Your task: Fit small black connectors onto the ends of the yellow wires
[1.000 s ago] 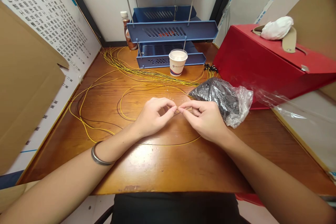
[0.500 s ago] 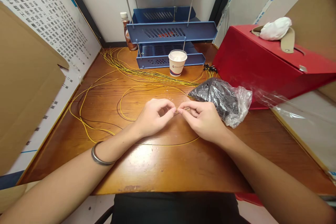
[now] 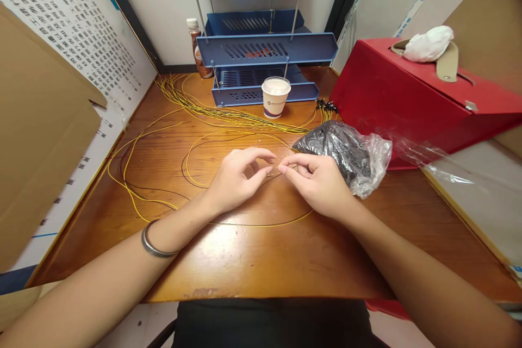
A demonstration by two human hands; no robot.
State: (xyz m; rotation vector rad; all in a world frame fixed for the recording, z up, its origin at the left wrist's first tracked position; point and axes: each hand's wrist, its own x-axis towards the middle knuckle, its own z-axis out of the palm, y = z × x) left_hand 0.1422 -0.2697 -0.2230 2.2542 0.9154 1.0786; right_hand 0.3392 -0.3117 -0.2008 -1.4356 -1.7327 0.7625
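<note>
Over the middle of the table, my left hand has its thumb and forefinger slightly apart, and a thin wire end shows beside the thumb. Facing it, my right hand is closed in a pinch on a thin wire; its exact tip is too small to make out. A yellow and dark wire loops over the tabletop beneath both hands and runs out to the left. Just behind my right hand lies a clear plastic bag full of small black pieces.
A bundle of yellow and black wires with black connectors stretches across the back. Beyond it stand a paper cup, a blue tiered rack and a brown bottle. A red box is at right, cardboard at left.
My left thumb and forefinger have parted from their pinch, and the hand has shifted slightly up. The right hand has moved a little to the right, still pinching.
</note>
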